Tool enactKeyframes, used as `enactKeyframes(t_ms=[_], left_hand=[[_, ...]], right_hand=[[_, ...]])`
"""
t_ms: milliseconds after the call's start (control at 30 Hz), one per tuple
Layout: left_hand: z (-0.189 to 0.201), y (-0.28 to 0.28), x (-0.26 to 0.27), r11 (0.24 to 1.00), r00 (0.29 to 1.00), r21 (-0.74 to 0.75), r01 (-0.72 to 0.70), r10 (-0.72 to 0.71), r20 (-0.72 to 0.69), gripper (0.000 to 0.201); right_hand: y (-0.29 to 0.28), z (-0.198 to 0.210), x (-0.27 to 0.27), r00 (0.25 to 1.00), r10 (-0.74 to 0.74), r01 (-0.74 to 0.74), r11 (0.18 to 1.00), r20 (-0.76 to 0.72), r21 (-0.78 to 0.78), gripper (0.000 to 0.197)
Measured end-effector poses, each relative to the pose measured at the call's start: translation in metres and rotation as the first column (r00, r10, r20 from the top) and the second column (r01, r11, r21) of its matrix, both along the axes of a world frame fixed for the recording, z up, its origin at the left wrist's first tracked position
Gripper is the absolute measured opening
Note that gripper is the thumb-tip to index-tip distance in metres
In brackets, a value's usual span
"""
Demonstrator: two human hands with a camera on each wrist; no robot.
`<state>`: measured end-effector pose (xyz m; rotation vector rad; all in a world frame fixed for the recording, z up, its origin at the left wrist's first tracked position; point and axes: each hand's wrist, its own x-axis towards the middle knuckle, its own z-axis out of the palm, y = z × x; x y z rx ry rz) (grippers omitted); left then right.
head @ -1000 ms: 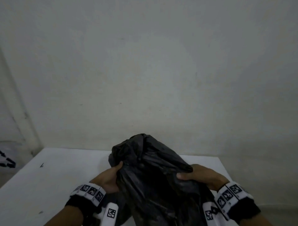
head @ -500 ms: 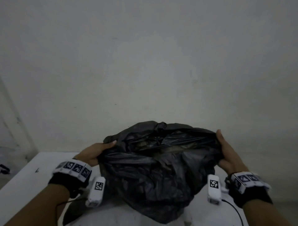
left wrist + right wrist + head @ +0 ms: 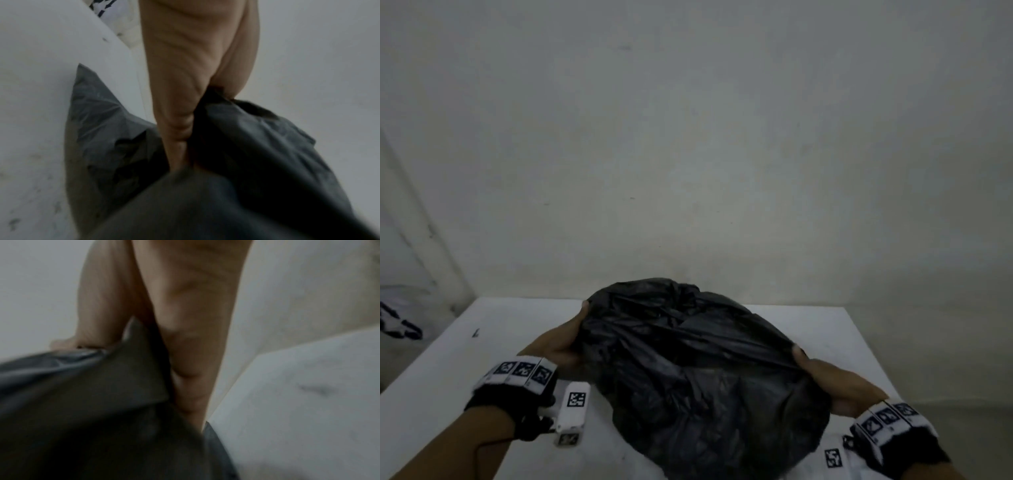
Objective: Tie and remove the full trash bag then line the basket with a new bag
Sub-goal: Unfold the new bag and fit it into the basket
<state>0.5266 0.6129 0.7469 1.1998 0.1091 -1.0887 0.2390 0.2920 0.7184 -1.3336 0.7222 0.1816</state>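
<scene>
Left edge of the scene: past the table's left edge you see a white item with black arrow-like marks (image 3: 400, 325); it is too blurred to read.
Table: your white table (image 3: 465, 370) stands against a plain pale wall (image 3: 688, 137), with a few dark specks near its left edge.
Left wristband: your left wrist wears a black band with white square-code tags (image 3: 520, 371), and a small white unit with one such code (image 3: 573, 413) hangs just beside it; these are patterns, not readable words.
Left hand: your left hand (image 3: 561, 342) grips the bag's left edge, thumb on top and fingers (image 3: 174, 129) curled into the plastic.
Trash bag: the black trash bag (image 3: 688, 370) sits at the middle of the table toward the near edge, crumpled, its top stretched between your two hands.
Right hand: your right hand (image 3: 835, 383) pinches the bag's right edge, thumb over the film and fingers (image 3: 189, 353) underneath.
Right wristband: the same coded tags (image 3: 887, 419) and one more code square (image 3: 834, 458) near the table's near right corner.
Writing: no brand or legible text shows anywhere.
</scene>
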Motion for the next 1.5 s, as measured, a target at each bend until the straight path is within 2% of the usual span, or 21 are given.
enactKeyframes(t_ms=[67,133,200,300,333,433,500,567,633,667,733,767,833,933,1033,1167,1267,1300,1400,1433,1500], left_hand=[[0.003,-0.006,-0.006,0.995,0.996,-0.054,-0.085,0.087,0.033,0.075],[0.005,-0.014,-0.010,0.986,0.992,-0.121,-0.118,0.122,0.025,0.077],[0.007,-0.019,-0.012,0.974,0.993,-0.194,-0.115,0.109,-0.040,0.086],[0.015,-0.024,-0.014,0.944,0.997,-0.329,-0.032,0.008,-0.073,0.097],[0.019,-0.026,-0.015,0.920,0.996,-0.391,0.016,-0.051,-0.078,0.099],[0.033,-0.032,-0.021,0.898,0.992,-0.438,0.052,-0.098,-0.082,0.105],[0.034,-0.036,-0.029,0.882,0.990,-0.465,0.075,-0.120,-0.069,0.099],[0.035,-0.039,-0.042,0.870,0.993,-0.488,0.065,-0.104,-0.054,0.085],[0.034,-0.042,-0.057,0.878,0.990,-0.471,0.089,-0.128,-0.051,0.078],[0.032,-0.043,-0.065,0.888,0.988,-0.445,0.115,-0.147,-0.038,0.076],[0.026,-0.046,-0.086,0.906,0.983,-0.386,0.173,-0.185,0.005,0.069],[0.020,-0.048,-0.099,0.910,0.979,-0.364,0.199,-0.205,0.022,0.064],[0.011,-0.046,-0.127,0.891,0.961,-0.369,0.266,-0.276,0.026,0.061],[-0.010,-0.048,-0.165,0.858,0.924,-0.366,0.361,-0.381,0.019,0.059],[-0.030,-0.056,-0.207,0.797,0.846,-0.285,0.532,-0.516,0.135,0.052],[-0.049,-0.062,-0.268,0.655,0.647,-0.091,0.750,-0.699,0.306,0.053],[-0.056,-0.075,-0.305,0.560,0.488,0.059,0.827,-0.765,0.419,0.052],[-0.056,-0.081,-0.317,0.546,0.467,0.078,0.834,-0.775,0.426,0.055],[-0.057,-0.103,-0.353,0.552,0.494,0.037,0.833,-0.773,0.399,0.069],[-0.056,-0.111,-0.367,0.549,0.489,0.039,0.835,-0.773,0.404,0.073],[-0.056,-0.131,-0.396,0.510,0.433,0.073,0.857,-0.789,0.436,0.079]], right_hand=[[0.010,0.004,0.005,0.973,-0.195,0.168,0.965,0.124,0.201,0.073],[0.016,0.014,0.011,0.928,-0.302,0.231,0.925,0.216,0.300,0.080],[0.015,0.024,0.012,0.867,-0.397,0.290,0.893,0.300,0.344,0.099],[0.011,0.048,0.003,0.745,-0.566,0.427,0.811,0.352,0.401,0.092],[0.009,0.056,-0.002,0.715,-0.595,0.461,0.796,0.367,0.392,0.095],[0.013,0.071,-0.021,0.674,-0.608,0.507,0.793,0.419,0.337,0.105],[0.027,0.079,-0.034,0.699,-0.561,0.485,0.828,0.444,0.282,0.099],[0.047,0.088,-0.044,0.758,-0.494,0.456,0.868,0.426,0.195,0.085],[0.064,0.085,-0.046,0.835,-0.410,0.443,0.896,0.368,-0.007,0.073],[0.073,0.080,-0.045,0.872,-0.372,0.432,0.890,0.319,-0.145,0.073],[0.089,0.062,-0.050,0.934,-0.286,0.342,0.887,0.212,-0.310,0.092],[0.097,0.051,-0.055,0.958,-0.232,0.277,0.898,0.166,-0.341,0.098],[0.123,0.035,-0.069,0.978,-0.161,0.197,0.919,0.131,-0.340,0.089],[0.166,0.020,-0.092,0.983,-0.160,0.181,0.936,0.092,-0.302,0.081],[0.195,0.013,-0.116,0.969,-0.228,0.247,0.921,0.095,-0.301,0.070],[0.217,0.014,-0.152,0.913,-0.385,0.408,0.852,0.137,-0.329,0.034],[0.217,0.015,-0.187,0.844,-0.512,0.532,0.761,0.162,-0.371,0.033],[0.215,0.015,-0.200,0.813,-0.557,0.575,0.725,0.170,-0.379,0.033],[0.200,0.014,-0.237,0.707,-0.676,0.688,0.590,0.208,-0.423,0.031],[0.193,0.013,-0.248,0.683,-0.702,0.705,0.562,0.202,-0.433,0.029],[0.177,0.009,-0.272,0.664,-0.728,0.712,0.544,0.171,-0.443,0.022]])
